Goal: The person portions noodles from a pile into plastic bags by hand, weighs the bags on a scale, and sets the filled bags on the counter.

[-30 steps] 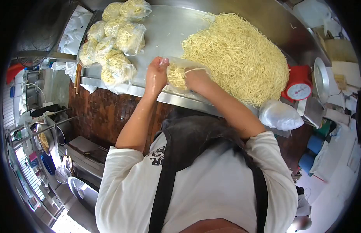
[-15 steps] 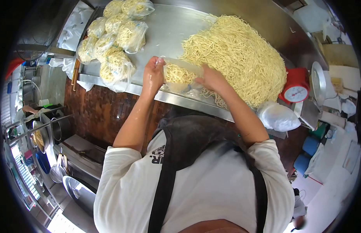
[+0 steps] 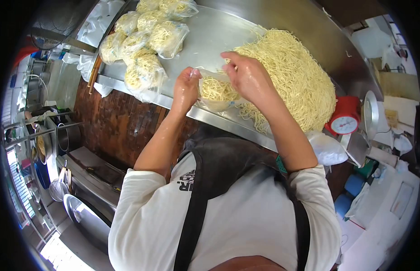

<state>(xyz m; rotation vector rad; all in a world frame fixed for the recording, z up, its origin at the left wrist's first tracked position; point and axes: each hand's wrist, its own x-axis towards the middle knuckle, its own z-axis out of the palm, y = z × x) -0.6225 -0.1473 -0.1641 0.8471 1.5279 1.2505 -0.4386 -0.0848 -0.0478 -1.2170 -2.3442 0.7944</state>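
A clear plastic bag of yellow noodles (image 3: 217,94) rests near the front edge of the metal tray (image 3: 198,47). My left hand (image 3: 187,85) pinches the bag's left rim between thumb and fingers. Above the bag's right side hovers my right hand (image 3: 249,77), its index finger stretched out and apart from the thumb, with nothing visible between them. Whether its lower fingers touch the bag is hidden. Just beyond that hand spreads a big heap of loose noodles (image 3: 291,72). Both hands look wet.
Several tied bags of noodles (image 3: 146,67) sit at the tray's left. To the right stand a red dial scale (image 3: 344,122) and a bundle of clear plastic bags (image 3: 326,148). Wooden sticks (image 3: 94,74) lie along the tray's left side.
My right hand has come off the bag's right side and risen up and away from me. My left hand keeps its hold on the rim. The whole view has shifted slightly.
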